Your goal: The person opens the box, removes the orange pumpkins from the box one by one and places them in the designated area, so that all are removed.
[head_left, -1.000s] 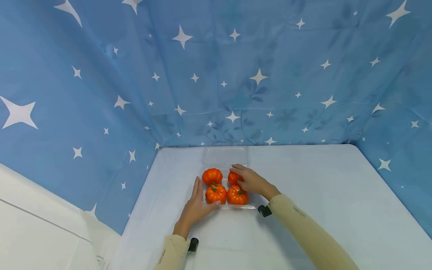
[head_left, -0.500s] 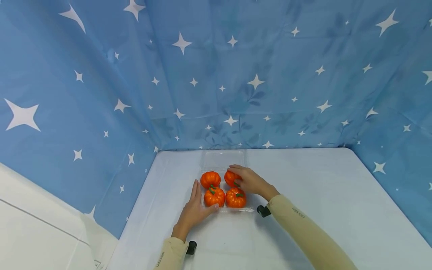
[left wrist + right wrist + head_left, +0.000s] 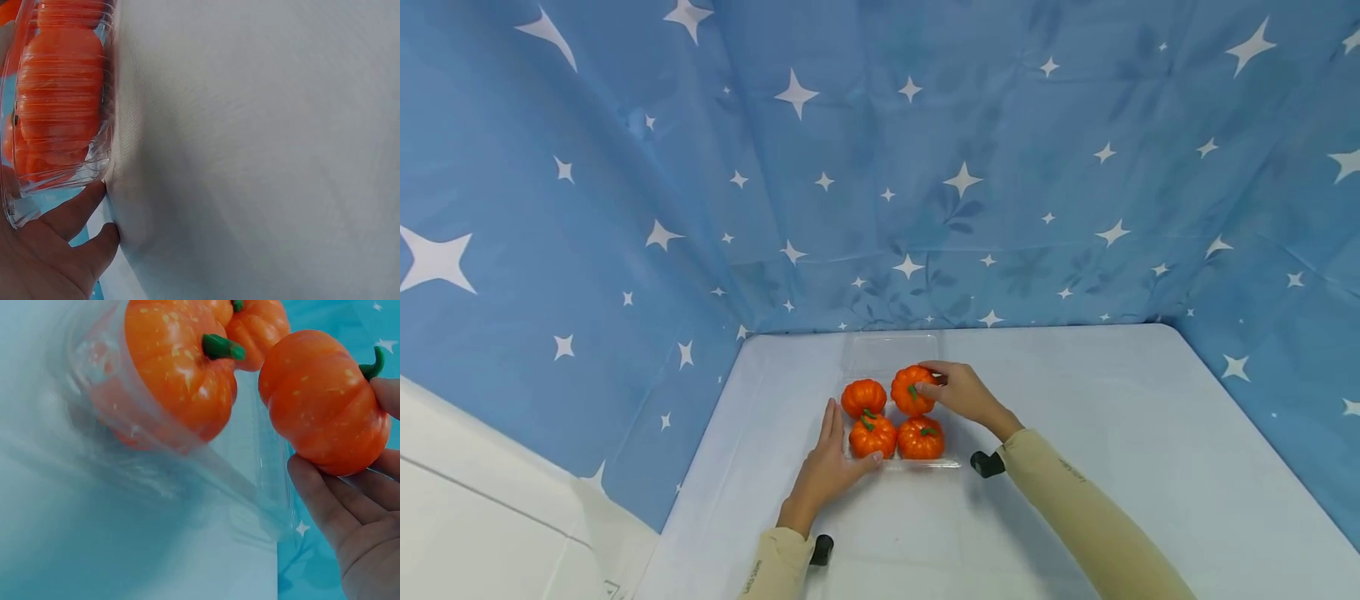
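My right hand (image 3: 966,393) grips a small orange pumpkin (image 3: 912,392) with a green stem, thumb beside the stem and fingers around its side. In the right wrist view this pumpkin (image 3: 322,403) is lifted above the clear plastic box (image 3: 262,512). Three similar pumpkins sit inside: a back-left pumpkin (image 3: 863,397), a front-left pumpkin (image 3: 873,438) and a front-right pumpkin (image 3: 921,440). At the box's front-left corner rests my left hand (image 3: 826,475), its fingers straight along the left side and the thumb at the front edge. The left wrist view shows its fingertips (image 3: 94,190) against the box wall.
The box's clear lid (image 3: 891,352) lies folded back behind it. A white table (image 3: 1075,400) extends around the box, widest to the right. Blue star-patterned cloth (image 3: 880,167) hangs behind the table and at both sides.
My right hand has raised the back-right pumpkin out of its place in the box and tilted it, so more of it shows. My left hand stays at the box corner. The head view shifts slightly.
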`<action>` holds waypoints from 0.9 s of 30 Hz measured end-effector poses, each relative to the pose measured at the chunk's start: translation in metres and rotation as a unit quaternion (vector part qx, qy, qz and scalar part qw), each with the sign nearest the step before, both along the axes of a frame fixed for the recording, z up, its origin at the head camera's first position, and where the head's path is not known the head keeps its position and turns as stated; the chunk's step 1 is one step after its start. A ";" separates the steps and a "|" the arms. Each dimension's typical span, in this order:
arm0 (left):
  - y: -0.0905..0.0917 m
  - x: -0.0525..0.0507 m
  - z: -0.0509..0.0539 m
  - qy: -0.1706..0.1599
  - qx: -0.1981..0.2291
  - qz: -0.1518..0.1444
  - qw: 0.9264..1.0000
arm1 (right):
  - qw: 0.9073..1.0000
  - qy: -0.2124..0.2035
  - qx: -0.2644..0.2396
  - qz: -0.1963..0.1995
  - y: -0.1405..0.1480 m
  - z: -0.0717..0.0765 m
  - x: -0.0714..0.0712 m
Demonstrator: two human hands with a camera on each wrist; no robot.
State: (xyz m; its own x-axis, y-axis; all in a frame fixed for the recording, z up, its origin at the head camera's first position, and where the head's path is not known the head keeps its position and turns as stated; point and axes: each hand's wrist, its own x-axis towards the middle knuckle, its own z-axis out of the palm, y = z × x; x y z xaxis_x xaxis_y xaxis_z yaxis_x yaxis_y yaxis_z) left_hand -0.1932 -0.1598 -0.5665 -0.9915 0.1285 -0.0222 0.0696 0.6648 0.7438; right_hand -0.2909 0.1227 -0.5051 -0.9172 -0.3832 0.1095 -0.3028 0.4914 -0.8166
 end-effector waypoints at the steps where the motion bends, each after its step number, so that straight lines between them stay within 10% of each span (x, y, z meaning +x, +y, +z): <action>1: 0.000 0.000 0.000 0.000 -0.001 0.001 1.000 | 1.000 -0.005 -0.004 -0.011 0.002 0.000 0.000; 27: -0.004 -0.003 -0.003 0.012 0.001 -0.013 1.000 | 0.983 -0.105 -0.078 -0.126 0.088 -0.009 0.010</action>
